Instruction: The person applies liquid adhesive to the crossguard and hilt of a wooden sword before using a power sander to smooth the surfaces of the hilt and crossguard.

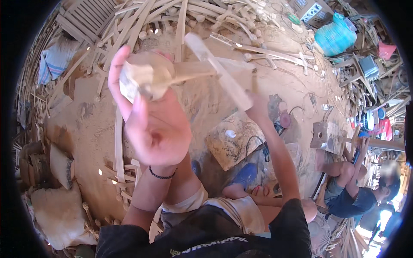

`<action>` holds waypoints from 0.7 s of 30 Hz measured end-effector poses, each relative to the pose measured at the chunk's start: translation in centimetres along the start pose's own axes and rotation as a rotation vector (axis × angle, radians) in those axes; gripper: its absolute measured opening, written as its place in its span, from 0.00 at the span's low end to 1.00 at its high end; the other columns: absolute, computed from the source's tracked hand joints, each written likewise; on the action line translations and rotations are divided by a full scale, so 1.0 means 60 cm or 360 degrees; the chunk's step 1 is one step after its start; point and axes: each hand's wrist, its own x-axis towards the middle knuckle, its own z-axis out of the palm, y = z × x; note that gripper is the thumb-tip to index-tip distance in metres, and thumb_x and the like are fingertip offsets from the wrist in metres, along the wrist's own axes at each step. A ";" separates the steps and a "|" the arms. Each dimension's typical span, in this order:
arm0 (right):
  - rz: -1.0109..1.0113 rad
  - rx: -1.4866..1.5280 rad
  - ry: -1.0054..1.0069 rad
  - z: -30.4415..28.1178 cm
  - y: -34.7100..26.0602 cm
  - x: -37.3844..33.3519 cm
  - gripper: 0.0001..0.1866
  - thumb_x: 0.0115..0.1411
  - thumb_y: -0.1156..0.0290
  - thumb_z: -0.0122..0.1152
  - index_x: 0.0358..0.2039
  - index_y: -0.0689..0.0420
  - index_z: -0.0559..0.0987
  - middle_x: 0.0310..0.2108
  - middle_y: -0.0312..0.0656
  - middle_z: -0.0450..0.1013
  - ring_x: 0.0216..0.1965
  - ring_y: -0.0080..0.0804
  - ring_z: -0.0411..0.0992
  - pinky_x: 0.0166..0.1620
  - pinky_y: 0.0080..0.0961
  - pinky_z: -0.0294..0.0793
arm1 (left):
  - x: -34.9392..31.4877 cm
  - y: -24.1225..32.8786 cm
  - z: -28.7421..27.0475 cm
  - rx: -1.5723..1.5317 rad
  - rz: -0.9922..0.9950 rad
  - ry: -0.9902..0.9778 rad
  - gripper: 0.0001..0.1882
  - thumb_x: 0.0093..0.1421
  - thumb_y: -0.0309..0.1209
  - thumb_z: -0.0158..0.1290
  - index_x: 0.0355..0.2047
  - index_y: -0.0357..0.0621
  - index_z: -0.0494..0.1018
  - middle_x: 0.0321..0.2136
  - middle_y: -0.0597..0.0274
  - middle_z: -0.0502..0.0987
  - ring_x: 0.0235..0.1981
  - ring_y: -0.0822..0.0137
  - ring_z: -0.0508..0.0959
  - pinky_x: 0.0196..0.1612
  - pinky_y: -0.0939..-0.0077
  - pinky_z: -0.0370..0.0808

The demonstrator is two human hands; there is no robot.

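Both hands are raised close to the camera over a sawdust-covered floor [99, 124]. Left hand [148, 116] is palm-up and closed around a folded piece of sandpaper [137, 79], pale and creased, pinched between thumb and fingers against the end of a wooden piece [202, 71]. Right hand [258, 107] grips a lighter wooden stick [219, 71] near its lower end; the stick runs up and to the left across the wooden piece, and the two look joined or at least touching where they cross, though blur hides the joint.

Judging by its slim section, the wooden assembly should be light and stiff, with a dry, dusty surface that gives fair grip; thin parts could snap if levered at the crossing. Best hold looks to be close to that crossing, where the right hand already sits. Sandpaper is limp and needs a firm pinch.

Far across the floor lie piles of turned wooden spindles [241, 19]; a teal sack [335, 36] sits far right, and another person [357, 193] sits near right.
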 end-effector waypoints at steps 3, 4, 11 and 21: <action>-0.0137 -0.0465 -0.0591 0.138 0.172 0.043 0.14 0.51 0.63 0.75 0.38 0.53 0.88 0.32 0.46 0.83 0.39 0.48 0.83 0.44 0.40 0.83 | 0.002 -0.035 0.024 0.0405 -0.0005 0.0238 0.29 0.75 0.31 0.50 0.70 0.29 0.57 0.57 0.53 0.73 0.57 0.65 0.73 0.63 0.66 0.69; -0.0284 -0.0529 -0.0645 0.179 0.198 0.040 0.13 0.52 0.63 0.74 0.37 0.54 0.88 0.32 0.47 0.83 0.39 0.49 0.83 0.44 0.41 0.83 | 0.006 -0.038 0.013 0.0410 -0.0087 0.0214 0.29 0.74 0.29 0.52 0.70 0.29 0.59 0.55 0.55 0.74 0.55 0.66 0.74 0.61 0.68 0.70; -0.0428 -0.0761 -0.1007 0.333 0.270 0.070 0.13 0.64 0.63 0.60 0.35 0.59 0.87 0.35 0.52 0.83 0.37 0.53 0.83 0.45 0.48 0.83 | 0.028 -0.016 0.001 0.0507 -0.0359 0.0316 0.34 0.57 0.25 0.72 0.63 0.34 0.71 0.48 0.68 0.73 0.46 0.77 0.76 0.52 0.80 0.73; -0.0181 -0.0109 -0.0678 0.168 0.031 0.075 0.08 0.58 0.64 0.66 0.35 0.50 0.89 0.32 0.50 0.83 0.32 0.50 0.82 0.39 0.43 0.80 | 0.022 -0.017 -0.047 0.0823 -0.0252 -0.0217 0.21 0.54 0.30 0.68 0.45 0.40 0.74 0.46 0.57 0.69 0.48 0.64 0.73 0.56 0.64 0.72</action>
